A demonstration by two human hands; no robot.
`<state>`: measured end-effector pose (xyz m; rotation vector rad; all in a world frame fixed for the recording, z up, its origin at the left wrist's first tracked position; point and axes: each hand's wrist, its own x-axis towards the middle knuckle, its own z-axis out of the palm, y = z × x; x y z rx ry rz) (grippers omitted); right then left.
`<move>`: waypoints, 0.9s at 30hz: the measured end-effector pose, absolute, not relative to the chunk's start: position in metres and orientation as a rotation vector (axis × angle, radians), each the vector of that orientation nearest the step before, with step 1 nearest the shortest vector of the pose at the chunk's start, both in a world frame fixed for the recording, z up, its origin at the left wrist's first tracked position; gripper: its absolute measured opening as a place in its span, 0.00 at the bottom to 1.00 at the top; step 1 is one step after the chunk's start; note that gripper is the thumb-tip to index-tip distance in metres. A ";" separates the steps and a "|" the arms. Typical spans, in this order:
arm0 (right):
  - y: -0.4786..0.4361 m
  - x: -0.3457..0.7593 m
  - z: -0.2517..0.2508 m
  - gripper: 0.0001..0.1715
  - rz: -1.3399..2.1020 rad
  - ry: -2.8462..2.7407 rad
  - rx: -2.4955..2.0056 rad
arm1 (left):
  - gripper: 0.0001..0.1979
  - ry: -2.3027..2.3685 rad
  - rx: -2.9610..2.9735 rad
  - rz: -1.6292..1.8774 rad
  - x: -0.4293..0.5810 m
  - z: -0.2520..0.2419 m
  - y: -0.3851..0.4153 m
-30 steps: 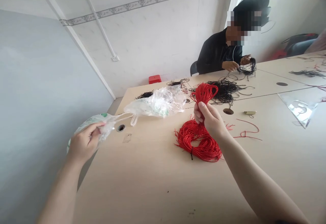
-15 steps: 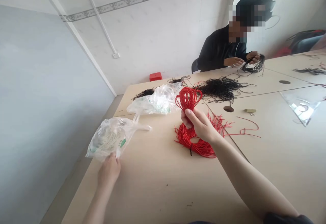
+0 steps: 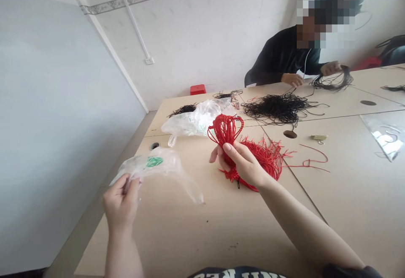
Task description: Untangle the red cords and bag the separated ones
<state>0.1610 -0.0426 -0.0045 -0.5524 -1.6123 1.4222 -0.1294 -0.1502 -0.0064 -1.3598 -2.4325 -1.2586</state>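
Right hand (image 3: 242, 164) clenches the red twisted cord (image 3: 225, 128), while the left hand (image 3: 121, 200) has picked the clear plastic bag (image 3: 158, 162) back up, looks like.

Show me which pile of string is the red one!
It's the twisted red cord held in the right hand. The other big pile, the heap farther along the table, is black.

Tangled black cord (image 3: 275, 108) on pale table (image 3: 348, 193)

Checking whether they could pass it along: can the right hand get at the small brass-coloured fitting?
Probably yes, once freed: the right hand grips the red cord, but only loose cord ends lie between it and the brass-coloured fitting.
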 end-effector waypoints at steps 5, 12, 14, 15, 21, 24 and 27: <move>-0.070 0.143 0.000 0.20 1.652 -1.841 -0.528 | 0.19 -2.354 -1.347 -1.714 -0.074 0.011 -0.124; -0.045 0.138 -0.024 0.08 1.005 -1.776 -1.021 | 0.10 -2.368 -2.325 -0.882 -0.071 0.008 -0.129; -0.039 0.145 -0.024 0.10 0.981 -1.745 -0.994 | 0.05 -2.444 -2.569 -0.506 -0.076 -0.004 -0.131; -0.039 0.149 -0.024 0.12 1.015 -1.747 -0.961 | 0.07 -2.484 -2.599 -0.389 -0.077 -0.012 -0.132; -0.051 0.155 -0.025 0.15 1.126 -1.634 -0.858 | 0.33 -2.517 -2.621 -0.190 -0.061 -0.055 -0.135; -0.050 0.157 -0.021 0.16 1.099 -1.521 -0.809 | 0.36 -2.485 -2.722 -0.165 -0.049 -0.066 -0.137; -0.050 0.162 -0.014 0.19 1.125 -1.532 -0.727 | 0.19 -2.490 -2.672 -0.211 -0.045 -0.072 -0.132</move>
